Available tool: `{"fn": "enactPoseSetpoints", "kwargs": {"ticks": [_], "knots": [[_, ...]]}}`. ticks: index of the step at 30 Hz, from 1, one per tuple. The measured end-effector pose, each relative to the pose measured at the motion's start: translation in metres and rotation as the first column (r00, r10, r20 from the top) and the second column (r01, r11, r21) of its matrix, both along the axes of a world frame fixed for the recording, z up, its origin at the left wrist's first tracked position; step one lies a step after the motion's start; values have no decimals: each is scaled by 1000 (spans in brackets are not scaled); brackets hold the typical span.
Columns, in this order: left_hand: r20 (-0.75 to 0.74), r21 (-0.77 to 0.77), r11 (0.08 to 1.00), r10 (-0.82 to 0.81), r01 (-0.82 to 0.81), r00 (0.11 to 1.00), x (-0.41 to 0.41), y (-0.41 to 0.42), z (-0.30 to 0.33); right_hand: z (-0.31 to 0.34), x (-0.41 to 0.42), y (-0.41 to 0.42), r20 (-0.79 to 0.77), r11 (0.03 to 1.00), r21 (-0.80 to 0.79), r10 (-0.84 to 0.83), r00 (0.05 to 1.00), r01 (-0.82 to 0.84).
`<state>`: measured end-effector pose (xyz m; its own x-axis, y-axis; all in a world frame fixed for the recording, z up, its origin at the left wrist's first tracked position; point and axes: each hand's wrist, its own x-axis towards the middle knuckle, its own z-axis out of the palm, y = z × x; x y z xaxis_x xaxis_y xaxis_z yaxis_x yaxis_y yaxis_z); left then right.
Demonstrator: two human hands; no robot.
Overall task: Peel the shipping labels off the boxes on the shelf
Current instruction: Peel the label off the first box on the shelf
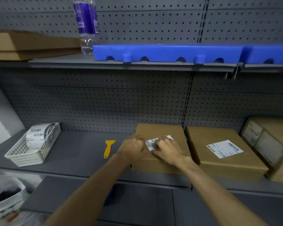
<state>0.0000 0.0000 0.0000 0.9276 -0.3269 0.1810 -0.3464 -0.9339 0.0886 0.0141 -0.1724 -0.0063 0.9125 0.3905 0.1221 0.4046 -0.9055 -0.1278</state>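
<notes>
A person's left hand [131, 148] braces the near-left corner of the first box [160, 144] while the right hand [167, 150], fingers curled, works at its shipping label [149, 144], with 2 boxes to the right, one label [224, 148] intact.

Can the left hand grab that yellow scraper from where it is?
Probably yes. The yellow scraper lies flat on the bare shelf, just left of the left hand, with nothing between them. That hand is busy on the box, so it would have to let go first.
</notes>
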Motion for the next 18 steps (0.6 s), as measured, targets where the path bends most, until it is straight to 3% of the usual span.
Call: {"fn": "enactPoseSetpoints", "kwargs": {"ticks": [8,18], "knots": [[82,-14,996,-85,86,993,13,8,-26,-7,10,10,8,1000,-28,5,1000,-5],[55,-126,984,-121,127,991,16,15,-48,-5,11,9,-36,1000,-20,7,999,-7]]}}
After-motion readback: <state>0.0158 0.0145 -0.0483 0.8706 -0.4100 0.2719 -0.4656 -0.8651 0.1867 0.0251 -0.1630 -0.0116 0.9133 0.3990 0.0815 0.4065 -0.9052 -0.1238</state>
